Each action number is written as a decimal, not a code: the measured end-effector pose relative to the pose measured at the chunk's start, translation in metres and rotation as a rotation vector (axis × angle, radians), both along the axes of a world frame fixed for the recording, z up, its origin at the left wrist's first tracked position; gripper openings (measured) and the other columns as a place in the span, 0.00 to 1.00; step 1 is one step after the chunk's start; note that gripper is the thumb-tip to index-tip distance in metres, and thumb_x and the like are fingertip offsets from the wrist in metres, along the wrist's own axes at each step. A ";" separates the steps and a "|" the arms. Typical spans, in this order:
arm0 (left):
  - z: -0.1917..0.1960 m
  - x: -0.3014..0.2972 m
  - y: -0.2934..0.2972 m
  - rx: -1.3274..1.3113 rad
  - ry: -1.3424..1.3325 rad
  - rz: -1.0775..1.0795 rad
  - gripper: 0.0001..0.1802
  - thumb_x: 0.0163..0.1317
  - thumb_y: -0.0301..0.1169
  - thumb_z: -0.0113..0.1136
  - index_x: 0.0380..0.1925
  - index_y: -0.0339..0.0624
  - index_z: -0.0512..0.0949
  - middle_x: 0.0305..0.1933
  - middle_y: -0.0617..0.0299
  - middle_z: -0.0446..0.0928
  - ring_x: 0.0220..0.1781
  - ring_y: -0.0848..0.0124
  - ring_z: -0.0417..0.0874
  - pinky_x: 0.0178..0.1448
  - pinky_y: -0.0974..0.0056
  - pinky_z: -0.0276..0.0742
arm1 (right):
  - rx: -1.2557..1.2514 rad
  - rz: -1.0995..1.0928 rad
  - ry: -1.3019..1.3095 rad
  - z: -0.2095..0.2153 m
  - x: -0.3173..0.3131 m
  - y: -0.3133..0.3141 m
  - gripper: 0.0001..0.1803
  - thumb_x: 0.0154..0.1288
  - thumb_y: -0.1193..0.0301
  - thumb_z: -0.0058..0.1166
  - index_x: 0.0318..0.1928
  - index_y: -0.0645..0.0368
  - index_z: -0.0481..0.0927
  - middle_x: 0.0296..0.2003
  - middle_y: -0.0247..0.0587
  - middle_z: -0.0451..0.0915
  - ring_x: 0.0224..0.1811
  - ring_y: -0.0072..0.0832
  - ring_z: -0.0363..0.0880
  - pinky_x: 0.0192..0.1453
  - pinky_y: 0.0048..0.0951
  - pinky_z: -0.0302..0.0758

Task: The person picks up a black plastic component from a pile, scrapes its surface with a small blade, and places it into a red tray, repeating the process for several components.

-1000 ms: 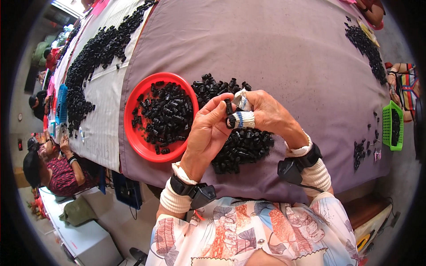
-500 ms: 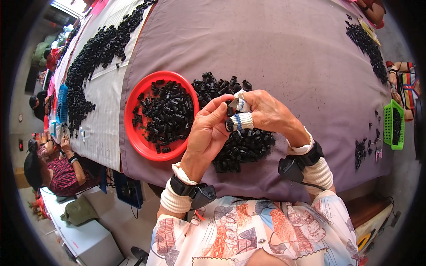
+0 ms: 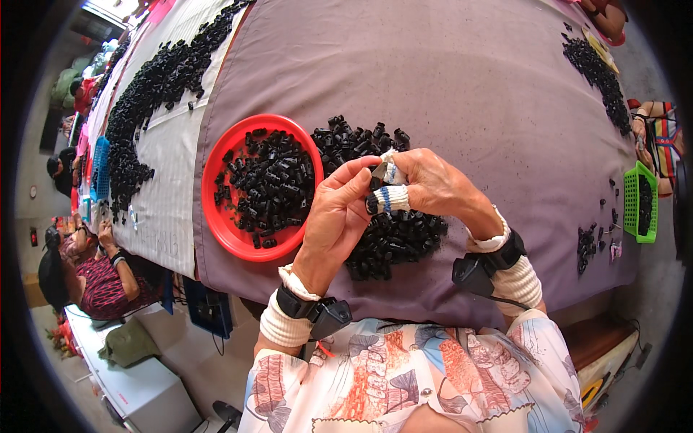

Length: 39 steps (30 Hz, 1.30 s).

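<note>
Your left hand (image 3: 338, 216) and right hand (image 3: 433, 186) meet at the centre of the frame, both pinched on one small black plastic part (image 3: 378, 173) held just above the loose pile of black parts (image 3: 382, 231) on the purple-covered table (image 3: 462, 79). White knitted finger cots with blue bands (image 3: 390, 198) cover your right fingertips. My read is that you are mid-assembly on this single piece — pressing or seating it — and the next move calls for a firm, square squeeze, then a short reach left to the red round tray (image 3: 216, 209), which is already heaped with similar parts. A green basket (image 3: 639, 202) sits at the right edge (another person's hand is above it). No package or label shows clearly — only a white sheet (image 3: 166, 216) at the left, carrying a long band of black parts.
</note>
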<state>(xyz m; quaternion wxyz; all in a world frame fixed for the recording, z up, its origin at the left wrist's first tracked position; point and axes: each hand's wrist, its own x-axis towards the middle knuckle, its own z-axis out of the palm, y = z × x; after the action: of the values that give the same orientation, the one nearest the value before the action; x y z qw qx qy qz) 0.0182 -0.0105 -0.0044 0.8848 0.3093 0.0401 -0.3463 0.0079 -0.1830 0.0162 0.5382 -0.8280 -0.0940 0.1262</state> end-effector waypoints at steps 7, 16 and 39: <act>0.001 0.001 -0.001 -0.007 0.000 0.008 0.12 0.64 0.27 0.50 0.46 0.35 0.73 0.41 0.59 0.78 0.41 0.73 0.79 0.47 0.67 0.76 | 0.049 0.011 -0.023 0.003 0.000 0.002 0.21 0.45 0.60 0.61 0.23 0.66 0.69 0.15 0.45 0.68 0.18 0.32 0.65 0.24 0.33 0.64; -0.001 0.001 0.002 -0.100 0.026 -0.004 0.13 0.64 0.28 0.50 0.46 0.35 0.73 0.41 0.59 0.78 0.41 0.74 0.79 0.47 0.68 0.76 | 0.030 -0.032 0.050 -0.004 0.002 0.001 0.23 0.45 0.57 0.66 0.21 0.61 0.68 0.16 0.29 0.63 0.20 0.18 0.59 0.22 0.26 0.58; -0.007 0.000 0.002 -0.174 0.064 0.010 0.12 0.64 0.27 0.49 0.46 0.35 0.72 0.38 0.59 0.78 0.40 0.73 0.79 0.47 0.68 0.75 | 0.200 -0.044 0.139 -0.006 -0.001 0.001 0.18 0.46 0.60 0.66 0.26 0.58 0.72 0.17 0.23 0.65 0.20 0.14 0.60 0.21 0.21 0.58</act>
<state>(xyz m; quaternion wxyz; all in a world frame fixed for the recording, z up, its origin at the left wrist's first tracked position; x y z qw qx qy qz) 0.0179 -0.0085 -0.0111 0.9083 0.2198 0.0394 -0.3538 0.0069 -0.1823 0.0098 0.6258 -0.7614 -0.0503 0.1613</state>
